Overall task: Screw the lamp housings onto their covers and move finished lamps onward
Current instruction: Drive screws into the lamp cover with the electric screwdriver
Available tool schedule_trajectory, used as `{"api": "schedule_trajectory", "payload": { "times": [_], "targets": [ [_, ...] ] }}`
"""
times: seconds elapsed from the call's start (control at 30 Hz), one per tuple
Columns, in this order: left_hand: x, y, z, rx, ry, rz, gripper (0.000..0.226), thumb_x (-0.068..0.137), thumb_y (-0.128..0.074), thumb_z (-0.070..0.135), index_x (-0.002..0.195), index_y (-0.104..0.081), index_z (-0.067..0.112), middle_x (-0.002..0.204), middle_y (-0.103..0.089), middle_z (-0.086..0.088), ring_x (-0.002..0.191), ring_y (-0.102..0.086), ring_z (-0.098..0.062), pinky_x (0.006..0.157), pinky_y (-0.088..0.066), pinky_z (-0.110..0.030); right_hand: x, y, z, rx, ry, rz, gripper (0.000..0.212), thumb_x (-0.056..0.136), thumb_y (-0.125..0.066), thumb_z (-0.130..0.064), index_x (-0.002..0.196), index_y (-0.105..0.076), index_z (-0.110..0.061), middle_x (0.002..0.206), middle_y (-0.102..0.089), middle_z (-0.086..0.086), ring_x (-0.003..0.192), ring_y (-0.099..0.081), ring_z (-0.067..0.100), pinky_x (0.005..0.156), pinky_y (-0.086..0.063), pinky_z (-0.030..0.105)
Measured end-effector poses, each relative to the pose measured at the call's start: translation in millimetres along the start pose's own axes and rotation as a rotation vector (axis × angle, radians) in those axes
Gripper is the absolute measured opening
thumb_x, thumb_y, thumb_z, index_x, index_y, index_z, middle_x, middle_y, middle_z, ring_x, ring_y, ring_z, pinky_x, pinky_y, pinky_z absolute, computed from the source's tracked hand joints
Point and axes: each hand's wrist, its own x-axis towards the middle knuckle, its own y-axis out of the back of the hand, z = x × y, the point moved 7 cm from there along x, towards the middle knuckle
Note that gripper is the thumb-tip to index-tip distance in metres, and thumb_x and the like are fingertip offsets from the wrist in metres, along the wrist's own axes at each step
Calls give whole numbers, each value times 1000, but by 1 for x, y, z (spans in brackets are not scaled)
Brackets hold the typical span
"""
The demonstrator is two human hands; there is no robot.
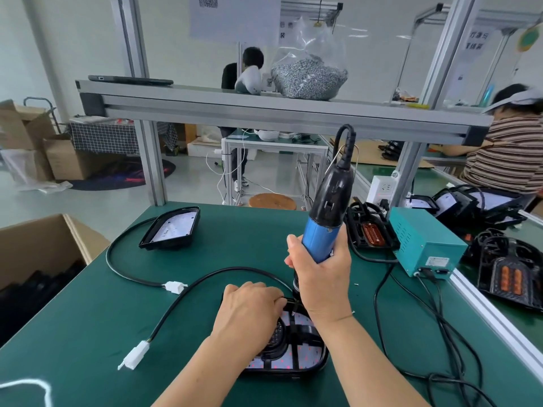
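Observation:
A black lamp housing (305, 356) with a pale patterned inside lies on the green table (88, 318) in front of me. My left hand (249, 309) rests on its far left edge with fingers curled, pinching something small at the driver's tip. My right hand (318, 277) grips a blue and black electric screwdriver (326, 212), held upright with its bit down at the housing's top edge. A black cable with a white plug (133, 355) runs from the housing. A second lamp (173, 229) lies further back on the left, its cable ending in another white plug (174, 287).
A teal power box (423, 239) stands at the right, with black cords trailing to the front. Several black lamp parts (367, 227) lie beyond it and on the neighbouring bench. An open cardboard box (35, 254) sits at the left. A bag of screws (308, 74) rests on the shelf overhead.

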Motion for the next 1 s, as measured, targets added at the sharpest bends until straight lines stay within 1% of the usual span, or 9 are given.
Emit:
{"api": "schedule_trajectory", "payload": {
  "times": [0.1,0.23,0.3,0.37,0.47,0.63,0.8,0.9,1.0],
  "targets": [
    [0,1,0,-7,-4,-9,34,103,-32,42,98,-63,28,85,-56,7,90,-51,-17,91,-35,-35,1,-1,4,-24,6,-15,30,78,-73,-23,94,-56,-43,69,-56,1,56,-59,16,56,-53,22],
    [-1,3,1,-4,-5,-10,34,103,-32,42,100,-63,29,87,-57,7,91,-51,-17,92,-35,-35,1,-2,10,-45,0,-27,28,76,-73,-30,92,-56,-44,71,-57,2,56,-59,18,58,-54,23],
    [-1,3,1,-7,-5,-16,34,103,-32,41,101,-63,29,88,-58,7,92,-51,-17,92,-35,-35,1,-3,12,-64,2,-30,27,75,-72,-32,91,-56,-46,72,-57,5,58,-59,26,58,-55,24],
    [-1,3,2,-5,-7,-23,35,103,-31,41,101,-64,30,87,-57,6,91,-51,-17,91,-34,-35,0,-5,12,-85,8,-41,28,76,-72,-32,92,-54,-47,72,-56,8,61,-57,36,58,-57,30],
    [-2,5,1,3,-13,-17,35,103,-31,40,96,-63,27,82,-53,6,86,-49,-18,89,-35,-34,-1,-8,14,-101,2,-55,29,76,-72,-30,94,-55,-46,74,-55,9,61,-55,40,59,-57,43],
    [-2,6,2,-11,-9,-4,34,102,-32,37,82,-55,23,73,-44,6,76,-41,-18,86,-35,-34,-4,-12,16,-102,-16,-77,34,75,-73,-31,103,-55,-34,74,-58,5,61,-57,39,57,-59,43],
    [-1,4,1,-11,-14,-6,34,102,-32,38,87,-60,23,74,-46,6,78,-44,-19,86,-35,-34,-4,-10,14,-75,-24,-50,27,75,-73,-30,90,-56,-44,74,-53,17,62,-52,43,60,-55,47],
    [0,3,1,-14,-12,-14,34,102,-33,38,85,-59,23,71,-44,6,75,-42,-18,87,-36,-35,-4,-11,16,-76,-33,-56,27,75,-73,-30,89,-56,-45,74,-53,15,61,-52,41,59,-55,48],
    [1,2,0,-44,0,-15,34,101,-34,37,77,-54,23,67,-41,5,65,-36,-16,88,-37,-35,-5,-13,20,-107,-50,-75,25,75,-73,-31,83,-54,-45,73,-51,12,62,-51,43,58,-55,55]
  ]
}}
